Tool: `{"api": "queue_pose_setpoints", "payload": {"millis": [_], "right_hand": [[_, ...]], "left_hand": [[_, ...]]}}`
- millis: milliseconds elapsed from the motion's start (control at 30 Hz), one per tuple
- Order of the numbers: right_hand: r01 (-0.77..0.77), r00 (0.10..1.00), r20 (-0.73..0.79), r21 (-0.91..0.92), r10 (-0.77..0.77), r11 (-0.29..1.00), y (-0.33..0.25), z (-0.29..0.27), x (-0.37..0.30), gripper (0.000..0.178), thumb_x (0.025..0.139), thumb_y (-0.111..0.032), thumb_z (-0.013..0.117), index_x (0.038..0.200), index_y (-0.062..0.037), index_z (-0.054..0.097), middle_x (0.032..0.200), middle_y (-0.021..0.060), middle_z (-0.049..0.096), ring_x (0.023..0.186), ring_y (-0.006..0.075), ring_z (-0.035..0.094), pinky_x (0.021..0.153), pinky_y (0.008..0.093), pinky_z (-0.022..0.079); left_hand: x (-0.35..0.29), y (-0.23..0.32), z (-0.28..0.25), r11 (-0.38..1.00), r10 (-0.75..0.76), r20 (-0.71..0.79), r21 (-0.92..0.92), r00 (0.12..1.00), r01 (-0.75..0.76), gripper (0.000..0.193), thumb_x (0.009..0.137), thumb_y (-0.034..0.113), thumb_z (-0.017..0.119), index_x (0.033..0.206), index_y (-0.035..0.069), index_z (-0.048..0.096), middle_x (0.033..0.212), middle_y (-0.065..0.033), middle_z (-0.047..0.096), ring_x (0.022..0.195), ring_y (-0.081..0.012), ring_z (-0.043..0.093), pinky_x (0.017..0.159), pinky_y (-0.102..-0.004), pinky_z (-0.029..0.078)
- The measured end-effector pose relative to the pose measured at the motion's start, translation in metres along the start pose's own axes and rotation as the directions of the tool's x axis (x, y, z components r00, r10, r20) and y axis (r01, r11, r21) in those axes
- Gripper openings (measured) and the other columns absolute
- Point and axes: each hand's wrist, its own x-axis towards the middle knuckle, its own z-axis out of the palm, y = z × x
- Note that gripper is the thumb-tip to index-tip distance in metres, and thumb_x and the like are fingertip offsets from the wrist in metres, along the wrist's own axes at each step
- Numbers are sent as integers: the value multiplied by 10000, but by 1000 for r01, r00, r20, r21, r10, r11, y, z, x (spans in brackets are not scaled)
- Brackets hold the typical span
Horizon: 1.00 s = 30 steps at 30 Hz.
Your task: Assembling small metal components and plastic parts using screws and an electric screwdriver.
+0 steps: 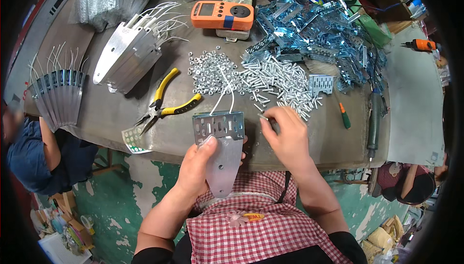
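My left hand grips a tapered silver metal plate near the table's front edge. A slotted metal bracket covers the plate's wide top end, and two white wires stick up from it. To the right of the bracket, my right hand is closed, thumb and forefinger pinching a small screw, only partly visible. Just beyond those fingers lies a heap of loose silver screws. A pile of small nuts adjoins it on the left.
Yellow-handled pliers lie left of the nuts. Behind are stacked wired plates, an orange meter and a heap of bluish brackets. Rightward lie a green-handled screwdriver and an electric screwdriver. Other people sit at both sides.
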Motion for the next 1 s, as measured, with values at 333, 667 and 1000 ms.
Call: {"api": "queue_pose_setpoints", "payload": {"millis": [333,667,1000], "right_hand": [[-294,947,275,537,165,791,-27,-18,-1,115,731,-12,650,831,-15,594,771,62,569,659,165,550,556,262,444],[-667,743,598,697,299,262,-17,-27,-18,298,721,-89,732,890,20,512,763,47,587,650,36,500,559,200,421],[-119,986,126,68,110,991,6,5,12,185,723,-105,662,835,-21,540,811,95,535,727,243,563,604,336,460]], "left_hand": [[-1,-8,3,955,105,-59,285,993,-84,394,912,339,453,1066,-7,561,916,-84,618,793,-134,576,703,-282,470],[-21,-15,2,857,157,46,489,986,-159,312,895,255,492,1062,2,569,824,-6,603,748,-84,526,675,-262,440],[-3,-1,10,977,-3,-130,211,992,31,558,869,463,436,1142,-19,494,1043,-176,596,865,-227,610,748,-326,496]]}}
